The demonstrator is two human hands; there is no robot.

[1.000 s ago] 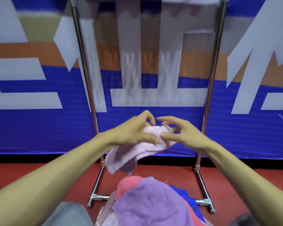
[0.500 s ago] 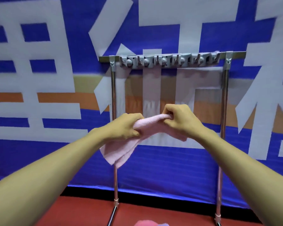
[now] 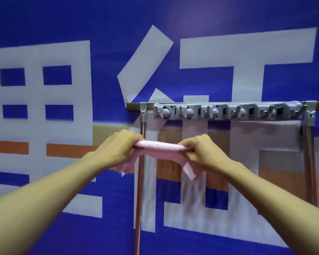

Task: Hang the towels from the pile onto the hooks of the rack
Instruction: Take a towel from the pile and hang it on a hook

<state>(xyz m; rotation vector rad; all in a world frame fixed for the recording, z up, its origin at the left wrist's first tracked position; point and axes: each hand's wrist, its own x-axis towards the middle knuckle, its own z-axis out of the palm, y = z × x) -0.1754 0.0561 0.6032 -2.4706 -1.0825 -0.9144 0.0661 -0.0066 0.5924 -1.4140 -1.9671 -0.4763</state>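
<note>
A light pink towel (image 3: 159, 149) is stretched level between my two hands. My left hand (image 3: 118, 149) grips its left end and my right hand (image 3: 203, 152) grips its right end; short corners of cloth hang below each fist. Above and to the right runs the grey hook bar (image 3: 228, 112) of the metal rack, with several hooks and round knobs, all bare. The towel is held below the bar's left end, apart from it. The pile of towels is out of view.
The rack's left post (image 3: 141, 181) drops just behind the towel, and its right post (image 3: 309, 162) stands at the far right. A blue banner (image 3: 63, 24) with large white characters and an orange stripe fills the background.
My view has tilted up, so the pile and floor have left the frame. Both hands have risen toward the hook bar and pulled the towel out straight between them.
</note>
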